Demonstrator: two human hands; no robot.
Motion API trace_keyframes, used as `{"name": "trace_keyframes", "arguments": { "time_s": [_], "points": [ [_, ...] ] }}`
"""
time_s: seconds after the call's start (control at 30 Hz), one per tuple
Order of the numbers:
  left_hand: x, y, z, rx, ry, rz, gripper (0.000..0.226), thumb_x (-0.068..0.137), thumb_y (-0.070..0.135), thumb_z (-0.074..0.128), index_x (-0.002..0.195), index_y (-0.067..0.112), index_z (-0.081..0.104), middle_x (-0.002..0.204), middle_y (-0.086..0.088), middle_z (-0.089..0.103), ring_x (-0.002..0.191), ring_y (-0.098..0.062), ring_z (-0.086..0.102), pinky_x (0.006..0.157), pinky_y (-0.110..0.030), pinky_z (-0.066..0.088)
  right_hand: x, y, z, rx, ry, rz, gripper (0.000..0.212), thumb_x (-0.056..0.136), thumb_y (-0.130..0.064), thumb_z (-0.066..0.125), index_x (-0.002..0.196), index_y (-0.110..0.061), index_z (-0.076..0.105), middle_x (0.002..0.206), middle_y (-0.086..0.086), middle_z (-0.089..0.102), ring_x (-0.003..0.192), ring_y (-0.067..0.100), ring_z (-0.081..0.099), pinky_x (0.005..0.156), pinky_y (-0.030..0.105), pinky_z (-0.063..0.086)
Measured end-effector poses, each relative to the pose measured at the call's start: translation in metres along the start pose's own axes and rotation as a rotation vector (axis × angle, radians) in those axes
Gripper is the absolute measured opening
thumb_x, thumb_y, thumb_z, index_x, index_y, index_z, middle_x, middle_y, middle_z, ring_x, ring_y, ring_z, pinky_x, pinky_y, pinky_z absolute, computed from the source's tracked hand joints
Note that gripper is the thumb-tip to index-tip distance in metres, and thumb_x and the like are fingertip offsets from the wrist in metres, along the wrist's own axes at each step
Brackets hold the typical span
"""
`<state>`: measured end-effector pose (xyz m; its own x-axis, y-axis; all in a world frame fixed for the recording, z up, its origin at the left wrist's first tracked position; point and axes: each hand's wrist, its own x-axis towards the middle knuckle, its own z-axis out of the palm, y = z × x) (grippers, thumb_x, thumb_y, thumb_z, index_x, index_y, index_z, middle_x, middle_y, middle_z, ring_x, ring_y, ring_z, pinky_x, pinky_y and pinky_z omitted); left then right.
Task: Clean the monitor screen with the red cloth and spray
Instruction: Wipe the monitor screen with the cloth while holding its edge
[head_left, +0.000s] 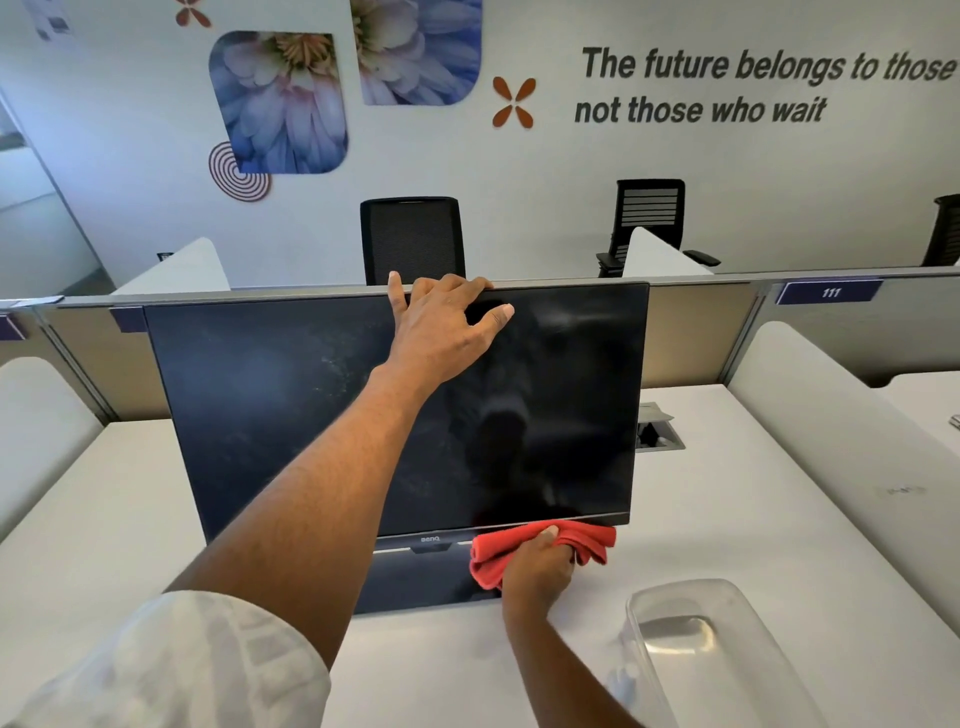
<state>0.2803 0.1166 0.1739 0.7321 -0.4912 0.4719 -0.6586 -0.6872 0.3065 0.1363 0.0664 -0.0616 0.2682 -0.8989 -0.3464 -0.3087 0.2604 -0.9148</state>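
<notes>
A black monitor (270, 395) stands on the white desk, its dark screen off and showing dusty smears on the left half. My left hand (441, 322) grips the monitor's top edge near the middle, fingers over the rim and thumb on the screen. My right hand (537, 564) holds the bunched red cloth (491, 558) against the bottom bezel, right of the logo. No spray bottle is in view.
A clear plastic container (691, 597) sits on the white desk (753, 519) at the near right. A cable port (660, 436) lies behind the monitor's right side. Partition panels (857, 332) enclose the desk; black office chairs (413, 239) stand beyond.
</notes>
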Motion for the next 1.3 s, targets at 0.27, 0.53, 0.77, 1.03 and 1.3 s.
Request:
{"name": "trace_keyframes", "arguments": {
  "time_s": [0.27, 0.53, 0.77, 1.03, 1.3],
  "points": [
    [0.0, 0.001, 0.001, 0.004, 0.007, 0.005, 0.058, 0.09, 0.068, 0.033, 0.134, 0.033, 0.05, 0.132, 0.006, 0.052, 0.134, -0.024, 0.031, 0.114, -0.055, -0.014, 0.066, -0.037, -0.025, 0.126, 0.271, 0.026, 0.045, 0.104, -0.027, 0.036, 0.139, 0.0, 0.04, 0.132, 0.025, 0.054, 0.112, 0.041, 0.059, 0.1, 0.045, 0.048],
    [0.0, 0.004, 0.006, 0.036, 0.041, 0.003, 0.056, 0.092, 0.065, 0.032, 0.133, 0.033, 0.051, 0.131, 0.006, 0.053, 0.132, -0.024, 0.034, 0.114, -0.057, -0.012, 0.029, -0.013, -0.006, -0.011, 0.247, -0.262, 0.042, 0.101, -0.011, 0.041, 0.138, 0.01, 0.041, 0.15, 0.033, 0.03, 0.13, 0.052, 0.041, 0.108, 0.046, 0.038],
    [0.0, 0.002, 0.004, 0.037, 0.03, 0.01, 0.056, 0.091, 0.066, 0.031, 0.133, 0.033, 0.051, 0.131, 0.005, 0.053, 0.132, -0.024, 0.034, 0.114, -0.056, -0.011, -0.042, 0.013, 0.026, -0.041, -0.014, -0.335, 0.036, 0.096, -0.004, 0.05, 0.128, 0.011, 0.053, 0.142, 0.038, 0.036, 0.123, 0.054, 0.045, 0.104, 0.05, 0.041],
    [0.0, 0.001, 0.003, 0.028, 0.019, 0.018, 0.058, 0.091, 0.066, 0.031, 0.135, 0.032, 0.05, 0.134, 0.005, 0.052, 0.134, -0.025, 0.033, 0.113, -0.055, -0.012, 0.008, -0.013, -0.009, -0.027, 0.145, -0.353, 0.043, 0.094, -0.007, 0.055, 0.134, 0.005, 0.049, 0.152, 0.034, 0.025, 0.134, 0.051, 0.035, 0.109, 0.044, 0.035],
    [0.001, 0.001, 0.004, 0.033, 0.026, 0.015, 0.06, 0.091, 0.068, 0.03, 0.135, 0.032, 0.049, 0.133, 0.005, 0.052, 0.133, -0.025, 0.033, 0.113, -0.055, -0.012, 0.001, -0.005, -0.004, -0.188, 0.149, -0.385, 0.041, 0.094, -0.005, 0.052, 0.134, 0.002, 0.05, 0.145, 0.032, 0.036, 0.12, 0.05, 0.05, 0.101, 0.048, 0.047]
  ]
}}
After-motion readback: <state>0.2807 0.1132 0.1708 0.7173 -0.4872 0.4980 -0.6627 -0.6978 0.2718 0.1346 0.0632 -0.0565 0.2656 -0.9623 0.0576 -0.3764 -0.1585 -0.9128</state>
